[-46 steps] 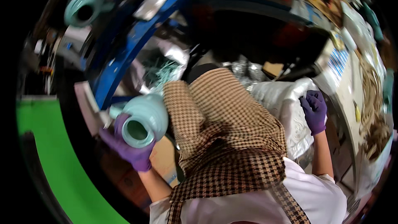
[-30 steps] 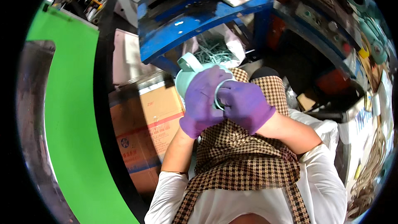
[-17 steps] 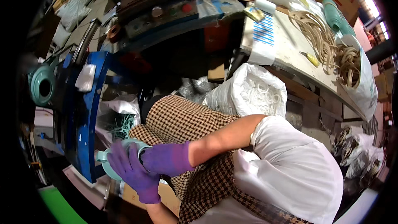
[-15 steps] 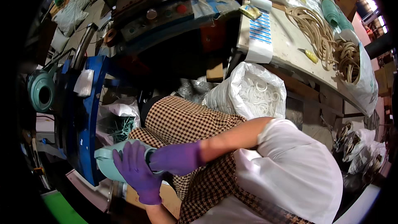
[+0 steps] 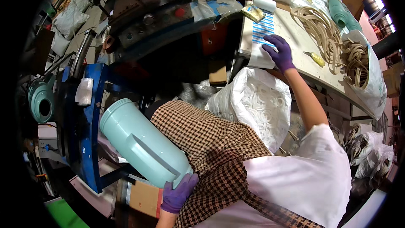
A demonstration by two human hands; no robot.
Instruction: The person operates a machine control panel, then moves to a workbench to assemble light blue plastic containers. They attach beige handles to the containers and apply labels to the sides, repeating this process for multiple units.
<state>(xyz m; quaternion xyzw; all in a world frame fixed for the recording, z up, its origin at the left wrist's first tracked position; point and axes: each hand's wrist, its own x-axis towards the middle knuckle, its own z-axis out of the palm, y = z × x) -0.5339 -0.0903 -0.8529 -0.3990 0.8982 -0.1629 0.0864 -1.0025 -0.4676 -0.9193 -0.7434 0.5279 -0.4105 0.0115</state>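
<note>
My left hand [image 5: 180, 192], in a purple glove, grips the lower end of a pale green plastic jug [image 5: 130, 122]. The jug lies slanted beside my checked apron, its wide rim toward the far left and its long moulded handle facing up. My right hand [image 5: 280, 53], gloved in purple too, reaches over the near end of a white label strip [image 5: 263, 31] printed in blue on the table. Its fingers are bent but apart, with nothing visible in them. Whether the fingertips touch the strip I cannot tell.
A white sack of white plastic rings [image 5: 263, 105] stands below the table [image 5: 303, 55]. Tan strips [image 5: 318, 29], a yellow-handled cutter [image 5: 316, 59] and a yellow packet [image 5: 253, 13] lie on top. A blue metal frame [image 5: 95, 131] stands left, with a dark machine [image 5: 152, 17] behind.
My right hand has come out of the jug's opening and swung up right to the label strip. My left hand has shifted to the jug's lower end, and the jug now lies lengthwise in view.
</note>
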